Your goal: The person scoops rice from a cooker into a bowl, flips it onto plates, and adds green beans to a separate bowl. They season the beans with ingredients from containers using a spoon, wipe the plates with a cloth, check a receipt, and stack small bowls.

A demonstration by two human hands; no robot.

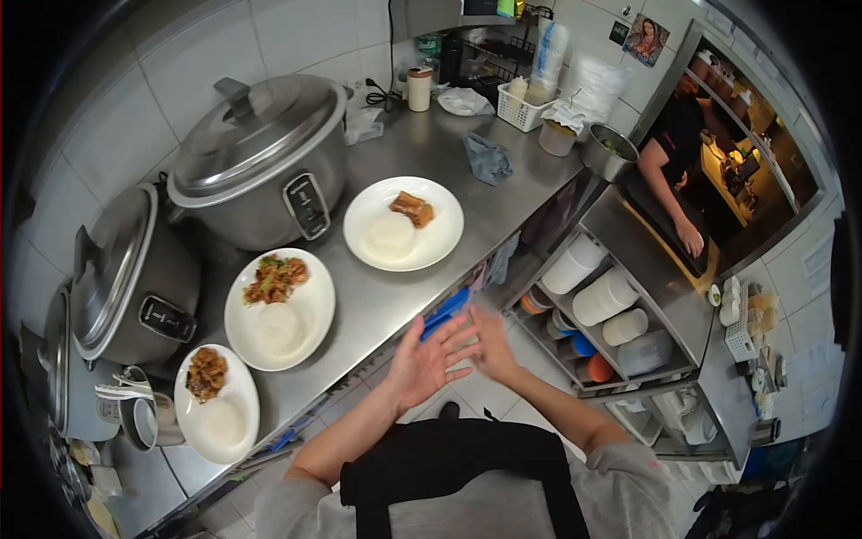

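Note:
My left hand (431,364) is palm up with its fingers spread, in front of the steel counter's edge and holding nothing. Close beside it is my right hand (489,341), blurred by motion, its fingers smeared. On the counter stand three white plates with a mound of rice and some meat each: one plate (440,247) nearest my hands, a second plate (314,328) to its left, and a third plate (242,445) at the lower left. Neither hand touches a plate.
Large rice cookers (260,162) line the wall behind the plates. A blue cloth (488,159), a white basket (523,112) and a metal bowl (610,162) sit farther back. Shelves with stacked containers (606,296) stand right. A person's arm (669,193) shows through an opening.

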